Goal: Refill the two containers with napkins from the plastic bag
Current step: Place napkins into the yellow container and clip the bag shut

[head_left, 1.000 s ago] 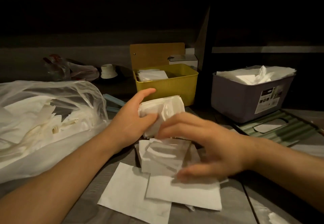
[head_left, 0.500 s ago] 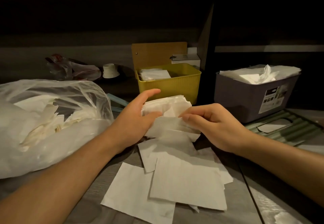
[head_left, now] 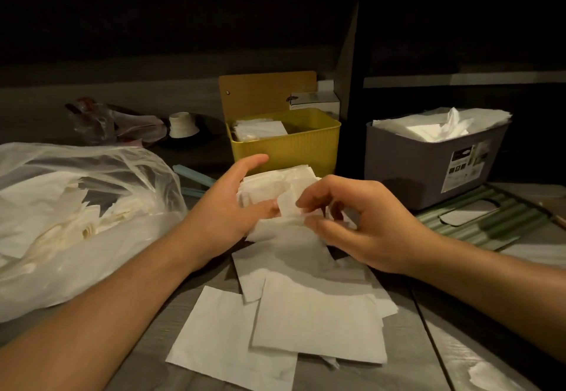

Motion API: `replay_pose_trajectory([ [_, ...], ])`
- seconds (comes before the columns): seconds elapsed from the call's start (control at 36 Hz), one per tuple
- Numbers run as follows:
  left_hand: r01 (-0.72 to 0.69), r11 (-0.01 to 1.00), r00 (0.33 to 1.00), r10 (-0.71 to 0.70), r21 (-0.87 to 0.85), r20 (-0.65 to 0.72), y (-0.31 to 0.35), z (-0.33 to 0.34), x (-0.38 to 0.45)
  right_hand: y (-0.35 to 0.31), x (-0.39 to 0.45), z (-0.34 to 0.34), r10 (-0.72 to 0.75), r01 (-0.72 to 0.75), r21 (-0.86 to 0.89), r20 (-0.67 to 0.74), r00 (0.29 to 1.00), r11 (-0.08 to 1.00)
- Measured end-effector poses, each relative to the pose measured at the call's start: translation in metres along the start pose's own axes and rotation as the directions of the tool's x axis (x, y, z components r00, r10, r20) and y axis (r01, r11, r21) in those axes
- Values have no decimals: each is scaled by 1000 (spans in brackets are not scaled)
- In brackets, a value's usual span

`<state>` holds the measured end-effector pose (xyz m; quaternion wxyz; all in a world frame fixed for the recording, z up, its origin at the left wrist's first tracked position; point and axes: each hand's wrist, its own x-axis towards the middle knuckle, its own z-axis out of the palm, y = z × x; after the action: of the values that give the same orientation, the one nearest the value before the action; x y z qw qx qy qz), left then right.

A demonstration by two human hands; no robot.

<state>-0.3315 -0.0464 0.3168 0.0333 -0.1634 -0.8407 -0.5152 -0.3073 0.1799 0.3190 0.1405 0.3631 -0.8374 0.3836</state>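
Dim desk (head_left: 428,344) carries loose napkins (head_left: 315,323) by the bag (head_left: 76,206). My left hand (head_left: 226,206) clasps a stack (head_left: 275,180) upright for squaring; my right hand (head_left: 361,222) pinches one sheet, bound for the yellow box (head_left: 294,148); the grey box (head_left: 428,167) looks full.

Bag (head_left: 76,222) left of two containers (head_left: 284,142)

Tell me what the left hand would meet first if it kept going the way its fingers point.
Probably the yellow container: the left hand, holding the napkin stack, points up toward its front wall; depth is unclear.
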Motion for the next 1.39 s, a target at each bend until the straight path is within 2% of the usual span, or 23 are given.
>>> replay_pose_trajectory([
  [0.06,14,1000,1000,-14,-1,1,1,2,1,-1,-1,-1,-145,146,-59,25,989,987],
  [0.17,-29,987,999,34,156,-31,1,7,1,-9,2,1,-381,382,-151,35,924,912],
  [0.25,-61,979,997,69,194,-37,-4,8,2,-14,5,6,-398,444,-302,201,895,844],
  [0.31,-72,975,994,86,209,-60,-5,8,2,-14,6,10,-315,394,-444,243,917,805],
  [0.36,-76,976,992,95,206,-88,-4,8,2,-11,7,11,-226,284,-534,172,959,796],
  [0.47,-92,982,993,103,167,-56,-4,8,2,1,8,5,-76,56,-565,-12,997,823],
  [0.56,-87,980,995,93,181,-30,-4,6,1,9,6,1,-63,20,-548,-59,996,836],
  [0.64,-84,982,996,90,169,-25,-3,6,0,5,8,-3,-296,226,-490,-71,952,842],
  [0.69,-84,986,996,87,146,-17,-3,6,1,-4,8,-2,-436,390,-437,-7,900,811],
  [0.78,-77,990,997,75,116,23,-2,6,1,-14,9,4,-471,502,-366,177,864,784],
  [0.83,-84,985,996,81,150,23,-2,6,0,-12,10,8,-386,450,-387,235,892,804],
  [0.92,-73,984,997,75,160,-8,-5,6,2,-7,11,5,-185,256,-430,200,962,866],
  [0.97,-60,987,998,62,152,-10,-6,6,1,-1,10,1,-73,140,-391,182,981,910],
  [1.08,-54,987,998,56,150,-6,-4,2,1,10,5,-4,54,-19,-175,198,979,984],
  [1.22,-57,988,998,57,142,7,-4,0,1,12,6,-5,219,-226,39,133,967,973],
  [1.39,23,997,999,-21,-68,25,4,2,-2,20,13,-3,321,-321,148,24,947,935],
])
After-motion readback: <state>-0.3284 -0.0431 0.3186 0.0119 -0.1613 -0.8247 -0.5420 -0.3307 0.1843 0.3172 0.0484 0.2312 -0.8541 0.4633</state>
